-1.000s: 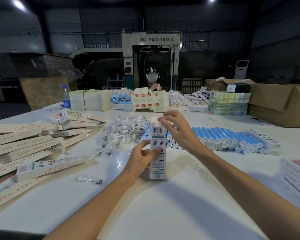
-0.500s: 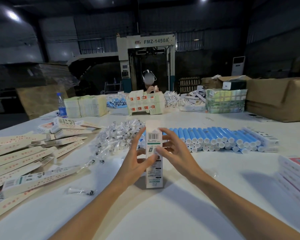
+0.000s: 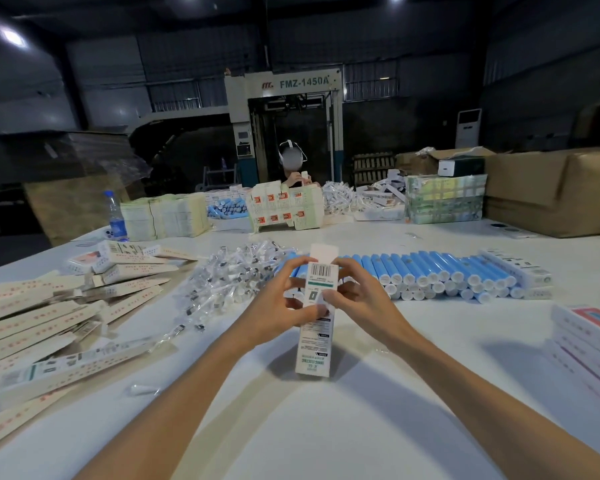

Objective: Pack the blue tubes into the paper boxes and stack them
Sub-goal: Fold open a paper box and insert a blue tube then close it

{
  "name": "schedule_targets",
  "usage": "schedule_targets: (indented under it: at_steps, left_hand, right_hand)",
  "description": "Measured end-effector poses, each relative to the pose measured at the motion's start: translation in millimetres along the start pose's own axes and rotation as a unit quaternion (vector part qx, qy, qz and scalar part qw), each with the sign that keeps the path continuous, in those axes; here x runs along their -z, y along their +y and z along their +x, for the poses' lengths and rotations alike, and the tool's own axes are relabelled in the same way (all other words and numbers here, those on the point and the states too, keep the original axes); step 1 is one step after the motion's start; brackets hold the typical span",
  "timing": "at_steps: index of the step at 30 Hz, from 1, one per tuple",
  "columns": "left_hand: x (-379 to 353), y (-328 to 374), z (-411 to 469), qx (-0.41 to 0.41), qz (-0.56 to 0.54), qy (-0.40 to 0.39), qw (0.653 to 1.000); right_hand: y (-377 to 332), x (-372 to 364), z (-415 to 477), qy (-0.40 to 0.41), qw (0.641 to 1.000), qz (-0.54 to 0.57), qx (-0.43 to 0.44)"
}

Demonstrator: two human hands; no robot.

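Observation:
A tall white paper box (image 3: pixel 315 344) stands upright on the white table (image 3: pixel 326 427) in the middle, its top flap raised. My left hand (image 3: pixel 278 306) grips its left side and my right hand (image 3: pixel 364 303) its right side, fingers near the upper end. Behind the box lies a long row of blue tubes (image 3: pixel 440 271) with white caps, stacked in two layers. A heap of small clear plastic packets (image 3: pixel 229 275) sits left of the tubes. Flat and folded paper boxes (image 3: pixel 49 317) are piled at the left. What is inside the held box is hidden.
A stack of packed boxes (image 3: pixel 589 341) lies at the right edge. Across the table a person (image 3: pixel 291 168) works behind cartons (image 3: pixel 286 209), paper stacks (image 3: pixel 167 216) and a water bottle (image 3: pixel 118 216). Large brown cardboard boxes (image 3: pixel 551 188) stand at the back right.
My right hand dropped from the top of the box to its right side. Both hands now hold the upper part, and the top flap stands up.

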State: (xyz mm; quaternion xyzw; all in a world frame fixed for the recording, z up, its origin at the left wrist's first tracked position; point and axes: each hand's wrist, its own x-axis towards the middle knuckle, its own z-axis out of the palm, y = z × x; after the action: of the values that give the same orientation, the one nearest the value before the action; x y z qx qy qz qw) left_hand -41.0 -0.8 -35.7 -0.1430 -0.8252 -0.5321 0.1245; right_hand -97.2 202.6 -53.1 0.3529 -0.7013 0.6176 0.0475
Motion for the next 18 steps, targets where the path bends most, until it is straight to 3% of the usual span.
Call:
schedule_targets:
  at_steps: [6,9,18]
  left_hand:
    - [-28,-22,-9,0.000,-0.090,0.015,0.996]
    - [-27,-21,-12,-0.001,-0.094,0.007,0.996]
    - [-32,-16,-18,-0.008,-0.078,-0.006,0.997]
  right_hand:
    - [1,-1,0,0.081,0.996,0.014,0.018]
    - [1,1,4,0.102,0.993,0.054,-0.022]
    - [-1,25,15,0.037,0.997,0.057,-0.043]
